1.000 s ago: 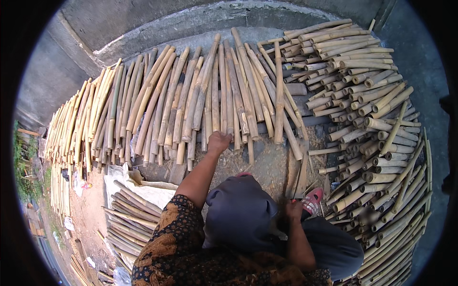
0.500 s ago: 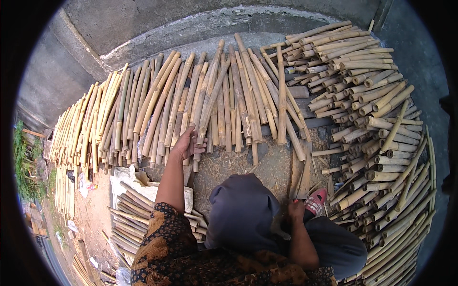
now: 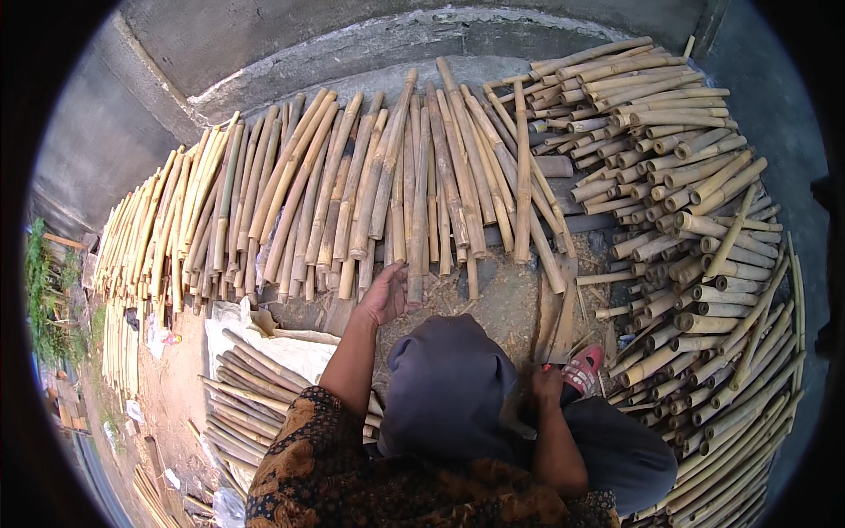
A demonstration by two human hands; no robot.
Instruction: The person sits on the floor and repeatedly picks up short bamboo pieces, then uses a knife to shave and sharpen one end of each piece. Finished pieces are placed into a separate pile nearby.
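Observation:
My left hand (image 3: 393, 297) is at the near end of a grey-brown bamboo pole (image 3: 417, 211), its fingers curled around the lower tip. That pole lies lengthwise among several others in the row in front of me. Beside my right foot, my right hand (image 3: 547, 387) is closed low down on a tool with a small red-orange part showing at the fist. A thin dark blade (image 3: 554, 339) seems to rise from that fist along a flat piece of wood (image 3: 547, 312); the handle is mostly hidden.
A stack of cut bamboo (image 3: 695, 220) rises on the right. More poles (image 3: 251, 396) lie at the lower left beside a pale sack (image 3: 231, 327). Concrete walls (image 3: 290, 44) stand behind. My bent knee (image 3: 449, 378) and red sandal (image 3: 582, 370) are close by.
My left hand has moved right and nearer to me. The bamboo pole at it has shifted from a slant to nearly straight and slid toward me. My right hand stays put.

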